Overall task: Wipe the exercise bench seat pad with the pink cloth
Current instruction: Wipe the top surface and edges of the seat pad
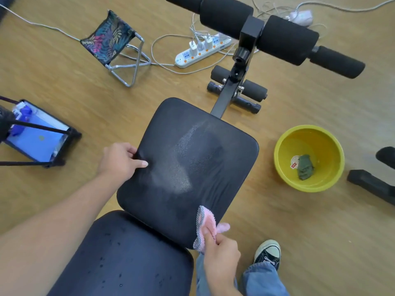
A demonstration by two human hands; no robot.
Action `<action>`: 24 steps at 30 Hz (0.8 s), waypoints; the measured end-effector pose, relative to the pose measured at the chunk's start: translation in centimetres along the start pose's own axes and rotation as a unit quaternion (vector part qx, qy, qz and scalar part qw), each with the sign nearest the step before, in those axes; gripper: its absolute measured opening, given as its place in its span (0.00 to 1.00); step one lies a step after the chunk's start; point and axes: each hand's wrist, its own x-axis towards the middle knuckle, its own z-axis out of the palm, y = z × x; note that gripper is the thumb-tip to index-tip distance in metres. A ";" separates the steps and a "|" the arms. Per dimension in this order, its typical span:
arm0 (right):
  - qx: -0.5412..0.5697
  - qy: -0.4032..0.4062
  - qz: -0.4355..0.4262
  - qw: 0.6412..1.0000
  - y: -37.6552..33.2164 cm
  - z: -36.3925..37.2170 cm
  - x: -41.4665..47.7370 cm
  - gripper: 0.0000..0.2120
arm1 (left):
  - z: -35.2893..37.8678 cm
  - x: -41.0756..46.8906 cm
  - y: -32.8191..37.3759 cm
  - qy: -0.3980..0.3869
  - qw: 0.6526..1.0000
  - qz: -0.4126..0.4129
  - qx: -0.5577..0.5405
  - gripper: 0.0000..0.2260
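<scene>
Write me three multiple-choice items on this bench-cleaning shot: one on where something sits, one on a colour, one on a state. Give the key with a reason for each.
1. Where is the pink cloth?
A. In the basin
B. At the near right corner of the seat pad
C. On the folding stool

2. What colour is the basin on the floor?
A. Yellow
B. Blue
C. White

3. What is the left hand doing?
A. Lifting the power strip
B. Hanging free in the air
C. Resting on the left edge of the seat pad

Key: 1 B, the right hand pinches the cloth against that corner. 2 A, its wall and rim are yellow, with a dark green rag inside. 3 C, the thumb lies on top of the pad and the fingers curl at its edge.
</scene>
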 end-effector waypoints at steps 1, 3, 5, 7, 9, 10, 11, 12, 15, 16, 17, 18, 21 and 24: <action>0.018 0.000 0.022 1.000 0.4 0.7 -0.6 0.30 | 0.0 0.0 0.0 0.001 1.000 0.001 0.000 0.17; 0.063 -0.030 0.085 0.994 1.5 2.5 -1.8 0.29 | -0.1 0.0 0.0 0.001 1.000 0.009 0.003 0.16; 0.077 -0.066 0.134 0.986 2.7 4.2 -2.3 0.23 | 0.0 0.2 -0.4 0.001 1.000 0.013 0.000 0.16; 0.104 -0.102 0.152 0.978 3.7 4.8 -2.0 0.17 | 0.2 0.3 -0.8 0.003 1.000 0.011 -0.009 0.17; 0.161 -0.145 0.161 0.963 3.7 4.2 -1.4 0.15 | 0.4 0.3 -1.1 0.006 1.000 0.014 -0.016 0.17; 0.186 -0.162 0.167 0.955 3.1 3.6 -1.3 0.15 | 0.5 0.2 -1.1 0.006 1.000 0.014 -0.018 0.17; 0.199 -0.167 0.182 0.948 2.7 2.8 -0.9 0.15 | 0.6 0.1 -1.1 0.007 1.000 0.014 -0.020 0.17; 0.213 -0.169 0.186 0.944 2.4 2.2 -0.5 0.14 | 0.6 0.0 -1.2 0.010 1.000 0.015 -0.021 0.17; 0.160 -0.129 0.113 0.972 0.2 0.0 0.5 0.14 | 0.8 -0.1 -1.4 0.019 1.000 0.020 -0.015 0.17; 0.136 -0.104 0.075 0.982 -0.6 -0.4 1.1 0.18 | 0.8 0.0 -1.4 0.019 0.999 0.023 -0.012 0.18; 0.121 -0.082 0.038 0.989 -1.5 -1.0 1.5 0.23 | 0.8 0.1 -1.4 0.015 1.000 0.024 -0.011 0.17; 0.112 -0.061 0.000 0.992 -2.1 -1.6 2.1 0.27 | 0.8 0.2 -1.4 0.010 1.000 0.023 -0.011 0.17; 0.112 0.026 -0.078 0.990 -5.4 -3.6 5.1 0.26 | 0.6 0.3 -1.5 0.003 1.000 0.016 -0.014 0.18; 0.098 0.100 -0.137 0.981 -9.9 -5.9 8.7 0.17 | 0.5 0.2 -1.4 0.001 1.000 0.017 -0.017 0.18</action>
